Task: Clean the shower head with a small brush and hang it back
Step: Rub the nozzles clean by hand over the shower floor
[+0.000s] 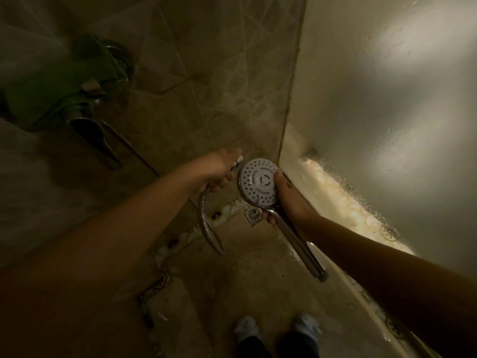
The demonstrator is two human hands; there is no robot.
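Two hands work in the head view. A wet grip could let the shower head slip onto the tiles, and the hose could swing. The right hand curls its fingers round the head's neck, above the drain. The left hand wraps its fingers round the hose end. The spray face looks up at the camera, with the handle running down-right.

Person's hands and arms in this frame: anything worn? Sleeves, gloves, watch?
Left hand and right hand are both bare, with no gloves and no rings or watch that I can see. The forearms are bare too, with no sleeves in view. The light is dim, so small marks would not show.
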